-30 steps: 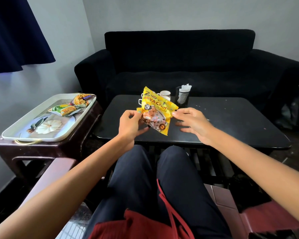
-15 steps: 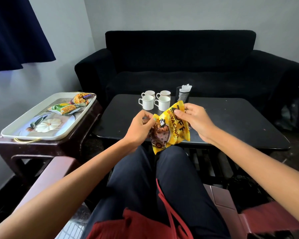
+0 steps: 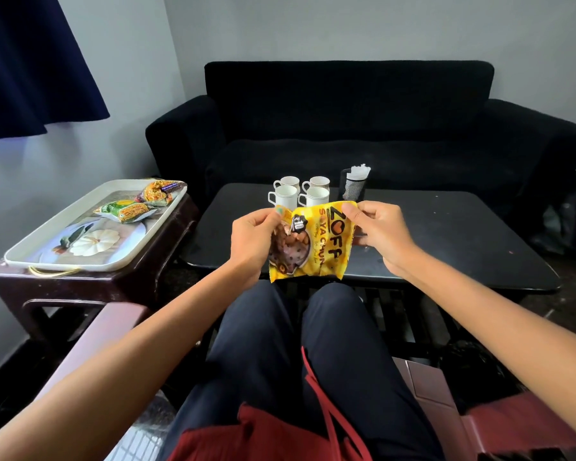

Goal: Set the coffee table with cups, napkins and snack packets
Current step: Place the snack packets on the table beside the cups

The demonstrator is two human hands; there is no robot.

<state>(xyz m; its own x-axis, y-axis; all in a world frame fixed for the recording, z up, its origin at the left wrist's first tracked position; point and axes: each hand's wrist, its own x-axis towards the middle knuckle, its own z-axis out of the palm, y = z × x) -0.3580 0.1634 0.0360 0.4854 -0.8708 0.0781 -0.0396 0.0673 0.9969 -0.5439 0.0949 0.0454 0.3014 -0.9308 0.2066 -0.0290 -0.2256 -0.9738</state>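
A yellow snack packet (image 3: 316, 247) hangs upright above the near edge of the black coffee table (image 3: 446, 234). My left hand (image 3: 251, 239) pinches its top left corner and my right hand (image 3: 378, 232) pinches its top right corner. Several white cups (image 3: 300, 193) stand grouped at the table's far side. Beside them on the right is a black mesh holder with white napkins (image 3: 354, 184). Two more snack packets, green (image 3: 125, 209) and orange (image 3: 158, 191), lie on a white tray (image 3: 40, 251) to the left.
The tray rests on a dark brown side table (image 3: 90, 284) left of the coffee table. A black sofa (image 3: 346, 128) stands behind the table. My knees in dark trousers (image 3: 296, 344) are under the packet. A dark blue curtain (image 3: 30, 61) hangs at upper left.
The packet has been turned upright and lowered toward me, off the cups' line of sight. Both hands shifted to its top corners; all cups now show.
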